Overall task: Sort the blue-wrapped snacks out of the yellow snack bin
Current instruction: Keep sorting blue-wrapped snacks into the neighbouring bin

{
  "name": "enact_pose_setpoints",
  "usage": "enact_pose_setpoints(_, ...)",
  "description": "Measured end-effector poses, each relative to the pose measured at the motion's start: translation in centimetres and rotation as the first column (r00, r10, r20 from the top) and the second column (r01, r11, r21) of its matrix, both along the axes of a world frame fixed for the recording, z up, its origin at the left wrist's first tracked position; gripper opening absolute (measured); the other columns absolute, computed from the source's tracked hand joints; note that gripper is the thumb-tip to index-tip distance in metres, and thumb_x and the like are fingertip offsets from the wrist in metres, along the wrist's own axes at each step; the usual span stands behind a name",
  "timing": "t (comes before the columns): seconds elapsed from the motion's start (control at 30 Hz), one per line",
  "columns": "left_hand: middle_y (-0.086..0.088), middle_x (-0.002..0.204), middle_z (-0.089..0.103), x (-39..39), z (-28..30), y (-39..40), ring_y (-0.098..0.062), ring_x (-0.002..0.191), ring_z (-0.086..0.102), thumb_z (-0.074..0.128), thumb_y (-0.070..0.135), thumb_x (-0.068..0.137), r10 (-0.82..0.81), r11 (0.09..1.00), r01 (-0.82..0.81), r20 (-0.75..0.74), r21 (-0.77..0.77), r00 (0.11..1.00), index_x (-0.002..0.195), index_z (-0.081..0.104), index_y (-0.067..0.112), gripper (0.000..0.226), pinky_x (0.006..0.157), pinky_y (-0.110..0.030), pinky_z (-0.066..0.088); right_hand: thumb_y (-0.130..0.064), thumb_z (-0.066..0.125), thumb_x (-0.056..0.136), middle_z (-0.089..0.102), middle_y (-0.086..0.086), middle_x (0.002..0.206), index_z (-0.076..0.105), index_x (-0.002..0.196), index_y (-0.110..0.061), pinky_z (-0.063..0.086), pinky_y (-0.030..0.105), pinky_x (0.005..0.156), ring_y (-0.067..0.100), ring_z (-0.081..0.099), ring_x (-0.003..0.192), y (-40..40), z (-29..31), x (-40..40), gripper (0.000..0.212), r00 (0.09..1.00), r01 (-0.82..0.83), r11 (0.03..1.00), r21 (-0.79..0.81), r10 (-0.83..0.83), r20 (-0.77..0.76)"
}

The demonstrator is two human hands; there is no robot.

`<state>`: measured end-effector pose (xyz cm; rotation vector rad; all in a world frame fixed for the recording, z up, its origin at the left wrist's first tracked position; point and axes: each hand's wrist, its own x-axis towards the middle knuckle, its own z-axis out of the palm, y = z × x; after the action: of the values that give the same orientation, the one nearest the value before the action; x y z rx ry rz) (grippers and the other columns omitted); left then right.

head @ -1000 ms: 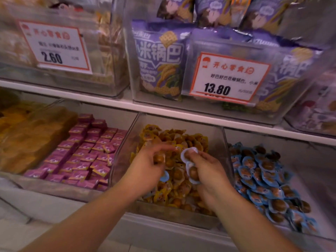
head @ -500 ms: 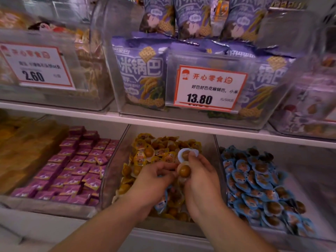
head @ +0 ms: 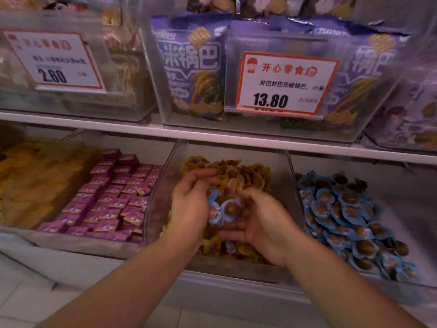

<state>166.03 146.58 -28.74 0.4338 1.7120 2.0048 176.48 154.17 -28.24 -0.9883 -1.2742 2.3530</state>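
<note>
Blue-wrapped snacks [head: 221, 209] sit bunched between both hands over the yellow snack bin [head: 236, 265], left hand [head: 191, 204] curled round them, right hand [head: 257, 217] cupped loosely just beside, and the blue bin [head: 350, 216] is off to the right, so right's closer.

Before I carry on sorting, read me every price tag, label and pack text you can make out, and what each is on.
"开心零食", "好巴好巴花椒锅巴, 小米", "13.80": right price tag on the clear upper bin.
"2.60": left price tag; its red heading and product line are too blurred to read.
"小米锅巴": purple snack bag behind the bin wall; its smaller print is unreadable.
Wrappers in the lower bins: print too small to read.
</note>
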Motion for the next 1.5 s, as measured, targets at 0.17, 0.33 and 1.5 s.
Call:
enact_pose_setpoints(0.17, 0.014, 0.111, 0.070, 2.4, -0.3, 0.6, -0.004, 0.108, 0.064, 0.043, 0.050, 0.091, -0.243, 0.970, 0.242, -0.272, -0.039, 0.931, 0.113, 0.063, 0.039, 0.032, 0.094, -0.032, 0.051, -0.047, 0.047, 0.098, 0.071, 0.005, 0.120, 0.068, 0.121, -0.023, 0.057, 0.044, 0.086, 0.022, 0.067, 0.111, -1.2, 0.3, 0.1, 0.039, 0.980, -0.115, 0.982, -0.150, 0.087, -0.178)
enact_pose_setpoints(0.33, 0.012, 0.117, 0.070, 1.4, 0.1, 0.2, -0.005, 0.114, 0.063, 0.038, 0.060, 0.093, -0.340, 0.928, 0.372, -0.365, 0.017, 0.866, 0.121, 0.059, 0.035, 0.043, 0.097, -0.029, 0.050, -0.023, 0.055, 0.100, 0.072, 0.020, 0.107, 0.067, 0.114, -0.010, 0.051, 0.038, 0.067, 0.032, 0.067, 0.091, -1.4, 0.2, 0.8, 0.023, 0.985, 0.138, 0.982, 0.132, -0.123, -0.121)
enact_pose_setpoints(1.5, -0.016, 0.079, 0.073, 3.1, 1.0, 1.3, -0.025, 0.071, 0.065, 0.041, 0.020, 0.105, -0.552, 0.829, 0.535, -0.086, -0.165, 0.829, 0.097, 0.066, 0.000, 0.034, 0.066, -0.031, 0.052, -0.027, 0.071, 0.088, 0.065, -0.007, 0.097, 0.070, 0.108, -0.022, 0.048, 0.020, 0.085, 0.007, 0.061, 0.095, 4.0, 1.3, 8.2, 0.020, 0.990, 0.092, -0.085, 0.992, -0.097, -0.100)
